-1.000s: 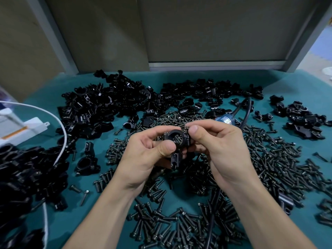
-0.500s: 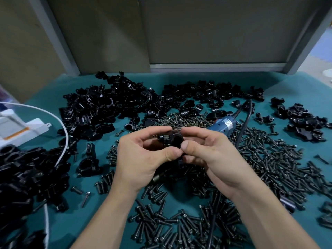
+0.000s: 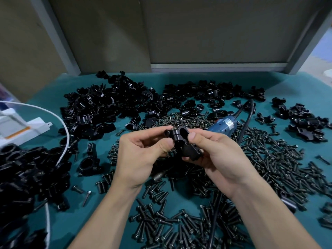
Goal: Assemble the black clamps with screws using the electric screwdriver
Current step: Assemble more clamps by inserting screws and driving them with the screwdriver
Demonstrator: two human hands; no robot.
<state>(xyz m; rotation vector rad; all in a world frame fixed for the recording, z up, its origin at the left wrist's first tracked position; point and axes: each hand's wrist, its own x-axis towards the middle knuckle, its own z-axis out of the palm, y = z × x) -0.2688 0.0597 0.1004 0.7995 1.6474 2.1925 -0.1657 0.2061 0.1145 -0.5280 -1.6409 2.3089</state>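
Note:
A black clamp [image 3: 185, 142] is held above the middle of the teal table, its round bore facing me. My right hand [image 3: 213, 151] grips the clamp's body from the right and below. My left hand [image 3: 142, 151] pinches a screw [image 3: 169, 132] that sticks out of the clamp's upper left side. The blue electric screwdriver [image 3: 222, 125] lies on the table behind my right hand, its metal bit end [image 3: 159, 176] showing below my hands among loose screws.
Piles of black clamp parts [image 3: 100, 108] cover the table's back and left. Loose black screws [image 3: 269, 159] lie thick in the middle, right and front. A white power strip [image 3: 23, 128] with a white cable [image 3: 64, 141] sits at the left. The screwdriver's black cord [image 3: 248, 115] loops at the back right.
Both hands have turned the clamp, so its bore now faces me and its lower block sits in my right hand. My left thumb and finger have shifted onto the screw at its upper left.

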